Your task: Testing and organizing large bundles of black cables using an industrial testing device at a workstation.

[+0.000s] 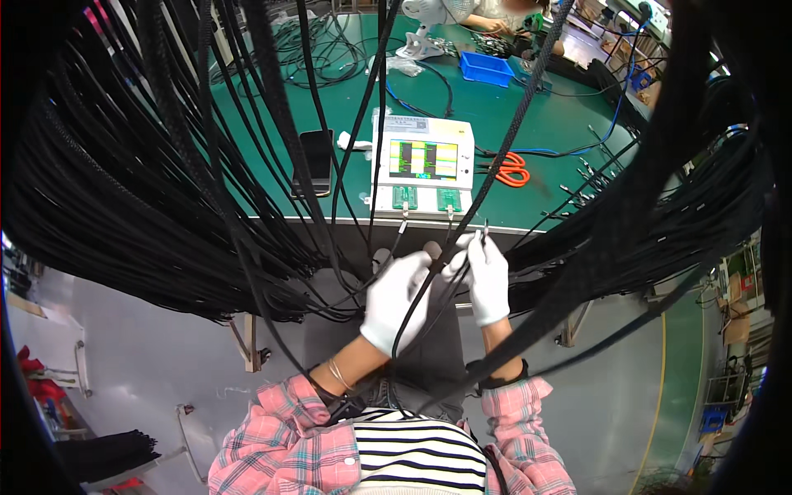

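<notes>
Both my hands wear white gloves and are raised before the bench edge. My right hand [488,280] pinches a black cable near its metal connector [485,232], which points up past the fingertips. To its left, my left hand [396,304] has its fingers curled closed; black cables cross it and hide what they grip. Just beyond stands a white tester box [422,165] with a lit yellow-and-green screen [423,160]. Two green sockets line its front, the left socket [405,198] and the right socket [449,199], with a cable plug [404,224] below the left one.
Thick bundles of black cables hang left [165,256] and right [594,247], some across my view. A phone [314,163], orange-handled scissors [513,170], a blue tray [487,69] and a white fan [425,25] are on the green bench [511,107]. Another person's hand [488,23] works at the far side.
</notes>
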Demonstrator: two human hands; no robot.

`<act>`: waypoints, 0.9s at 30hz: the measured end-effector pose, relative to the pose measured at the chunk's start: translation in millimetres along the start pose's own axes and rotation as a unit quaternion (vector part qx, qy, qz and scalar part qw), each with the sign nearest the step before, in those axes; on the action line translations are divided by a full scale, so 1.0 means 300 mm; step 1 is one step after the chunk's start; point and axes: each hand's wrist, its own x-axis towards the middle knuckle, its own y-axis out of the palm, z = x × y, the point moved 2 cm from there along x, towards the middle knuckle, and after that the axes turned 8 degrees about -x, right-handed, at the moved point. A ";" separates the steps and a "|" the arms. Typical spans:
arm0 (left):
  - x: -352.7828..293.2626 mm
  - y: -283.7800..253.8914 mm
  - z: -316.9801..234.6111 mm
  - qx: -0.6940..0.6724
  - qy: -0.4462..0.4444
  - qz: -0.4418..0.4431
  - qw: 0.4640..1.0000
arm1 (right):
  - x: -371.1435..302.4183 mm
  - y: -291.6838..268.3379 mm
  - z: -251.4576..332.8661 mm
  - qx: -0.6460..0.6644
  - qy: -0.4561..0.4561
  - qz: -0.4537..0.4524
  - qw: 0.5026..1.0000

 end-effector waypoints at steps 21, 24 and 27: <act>0.178 -0.019 0.150 -0.155 -0.162 0.019 0.974 | 0.119 0.073 -0.049 -0.248 -0.110 -0.075 0.960; 0.149 -0.038 0.208 -0.150 -0.185 0.019 0.971 | 0.081 0.107 -0.041 -0.257 -0.150 -0.066 0.952; 0.132 -0.029 0.181 -0.163 -0.206 0.014 0.965 | 0.051 0.123 -0.045 -0.261 -0.222 -0.062 0.937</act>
